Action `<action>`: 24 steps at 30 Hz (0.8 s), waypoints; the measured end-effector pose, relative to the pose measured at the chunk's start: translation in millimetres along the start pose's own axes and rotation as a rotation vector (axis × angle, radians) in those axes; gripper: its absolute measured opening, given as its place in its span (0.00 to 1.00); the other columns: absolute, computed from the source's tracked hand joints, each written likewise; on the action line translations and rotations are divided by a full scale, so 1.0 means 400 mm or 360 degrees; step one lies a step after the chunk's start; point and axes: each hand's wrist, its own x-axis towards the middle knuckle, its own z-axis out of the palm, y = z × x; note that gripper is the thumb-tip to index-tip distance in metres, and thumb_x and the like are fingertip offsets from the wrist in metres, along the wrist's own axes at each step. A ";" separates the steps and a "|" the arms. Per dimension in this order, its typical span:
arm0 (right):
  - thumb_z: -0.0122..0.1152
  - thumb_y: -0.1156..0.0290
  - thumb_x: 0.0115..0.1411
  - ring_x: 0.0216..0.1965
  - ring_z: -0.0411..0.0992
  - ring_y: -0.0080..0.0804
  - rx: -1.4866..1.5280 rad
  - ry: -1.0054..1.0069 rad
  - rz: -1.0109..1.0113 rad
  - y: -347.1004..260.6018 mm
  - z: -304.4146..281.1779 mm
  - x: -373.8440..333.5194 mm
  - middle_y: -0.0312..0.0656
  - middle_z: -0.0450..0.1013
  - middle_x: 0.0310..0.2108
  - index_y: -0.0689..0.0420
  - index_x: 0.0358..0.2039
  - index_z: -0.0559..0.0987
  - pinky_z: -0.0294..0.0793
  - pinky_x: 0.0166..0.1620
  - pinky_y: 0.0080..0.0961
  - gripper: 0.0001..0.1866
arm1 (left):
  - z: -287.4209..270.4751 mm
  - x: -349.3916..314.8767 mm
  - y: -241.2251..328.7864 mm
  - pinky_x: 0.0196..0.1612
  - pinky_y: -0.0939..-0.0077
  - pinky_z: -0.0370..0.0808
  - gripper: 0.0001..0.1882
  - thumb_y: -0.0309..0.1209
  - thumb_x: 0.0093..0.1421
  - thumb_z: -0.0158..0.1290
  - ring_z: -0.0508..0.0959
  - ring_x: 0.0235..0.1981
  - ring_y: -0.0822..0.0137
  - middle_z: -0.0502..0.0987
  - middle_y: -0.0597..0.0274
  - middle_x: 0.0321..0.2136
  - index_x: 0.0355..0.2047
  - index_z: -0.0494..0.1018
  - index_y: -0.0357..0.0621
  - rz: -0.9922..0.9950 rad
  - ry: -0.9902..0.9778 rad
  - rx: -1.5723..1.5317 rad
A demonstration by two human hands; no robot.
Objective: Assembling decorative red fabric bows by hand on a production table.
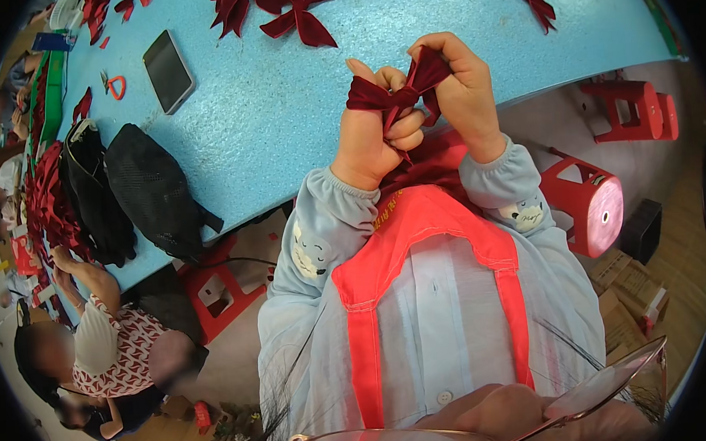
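Observation:
A dark red velvet bow [402, 98] is held up in front of me, just above the table's near edge. My left hand [371, 140] closes round its lower left part, with the tails hanging between the fingers. With thumb and fingers, my right hand [467, 87] pinches the loop on the right. The bow's knot shows between the two hands. Several finished-looking dark red bows [298, 16] lie on the blue table [260, 117] beyond my hands, and another bow [527, 2] lies farther right.
On the left are a phone [169, 70], small scissors [114, 87] with an orange handle, and black bags [153, 191]. Red ribbon pieces [52, 188] pile up beside a co-worker [120, 344]. Red stools [584, 204] and cardboard boxes [629, 286] stand below the table at right.

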 end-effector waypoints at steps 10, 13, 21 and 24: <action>0.44 0.83 0.56 0.30 0.65 0.13 -0.0043 -0.0080 -0.0021 -0.018 -0.006 -0.016 0.31 0.70 0.29 0.60 0.36 0.74 0.65 0.33 0.10 0.10 | 0.021 -0.022 0.007 0.12 0.85 0.43 0.28 0.64 0.56 0.33 0.47 0.09 0.79 0.54 0.73 0.12 0.25 0.61 0.52 -0.0181 -0.0055 -0.0024; 0.44 0.83 0.56 0.30 0.65 0.13 -0.0058 -0.0110 0.0048 -0.016 -0.005 -0.012 0.31 0.70 0.29 0.60 0.36 0.74 0.65 0.33 0.10 0.10 | 0.013 -0.016 0.007 0.12 0.85 0.43 0.28 0.65 0.56 0.33 0.48 0.09 0.79 0.54 0.73 0.11 0.25 0.61 0.52 -0.0153 0.0017 -0.0007; 0.44 0.84 0.55 0.31 0.66 0.14 -0.0012 -0.0242 0.0058 -0.010 -0.010 -0.001 0.32 0.70 0.29 0.60 0.35 0.74 0.66 0.33 0.11 0.11 | 0.001 -0.018 0.003 0.13 0.85 0.42 0.28 0.65 0.55 0.34 0.47 0.09 0.80 0.50 0.76 0.11 0.24 0.63 0.54 -0.0153 0.0056 0.0078; 0.43 0.85 0.55 0.31 0.66 0.15 -0.0022 -0.0224 0.0021 -0.009 -0.010 -0.004 0.32 0.71 0.29 0.60 0.36 0.74 0.66 0.33 0.11 0.12 | 0.008 -0.020 0.009 0.13 0.86 0.42 0.29 0.67 0.54 0.34 0.47 0.10 0.80 0.50 0.75 0.11 0.25 0.63 0.54 -0.0154 0.0034 0.0107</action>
